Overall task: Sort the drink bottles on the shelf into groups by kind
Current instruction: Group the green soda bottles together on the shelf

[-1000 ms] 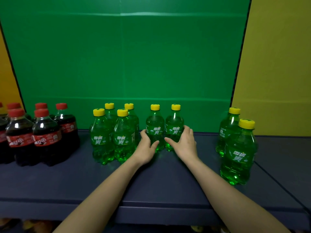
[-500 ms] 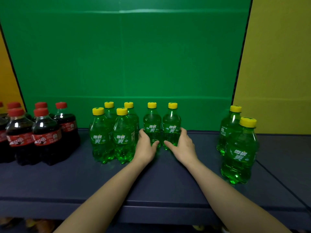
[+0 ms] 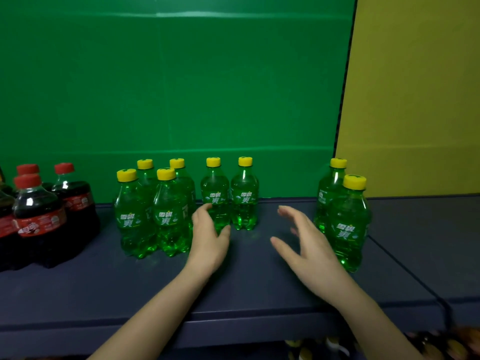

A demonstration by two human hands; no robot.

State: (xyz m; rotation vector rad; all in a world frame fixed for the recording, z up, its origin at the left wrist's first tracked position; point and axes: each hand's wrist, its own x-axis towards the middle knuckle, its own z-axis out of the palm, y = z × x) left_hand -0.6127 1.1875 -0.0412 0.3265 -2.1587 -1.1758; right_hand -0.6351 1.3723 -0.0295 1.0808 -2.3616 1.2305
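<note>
My right hand (image 3: 309,245) is nearest me, over the middle of the shelf (image 3: 246,287), fingers spread and holding nothing, with bare shelf under it. It sits between the two groups of green bottles, closer to the pair on the right (image 3: 342,219) that stands by the seam in the shelf, one bottle just in front of the other. My left hand (image 3: 209,237) is a little farther in, also spread apart and clamped on nothing; its fingertips are at the foot of the middle pair (image 3: 230,198), touching or almost touching the left bottle of the two, I cannot tell which.

That middle pair stands side by side toward the back edge, just right of the cluster of four green bottles (image 3: 155,211), with a narrow gap between them. The cola bottles (image 3: 44,214) with red caps are bunched at the left end of the shelf, apart from the green ones.

I judge the step in hand is gathering the green kind together: six are nearly one group, two stand well apart. Next I would take the right-hand pair, one bottle per hand or both squeezed together, and slide them left beside the middle pair without tipping them.
</note>
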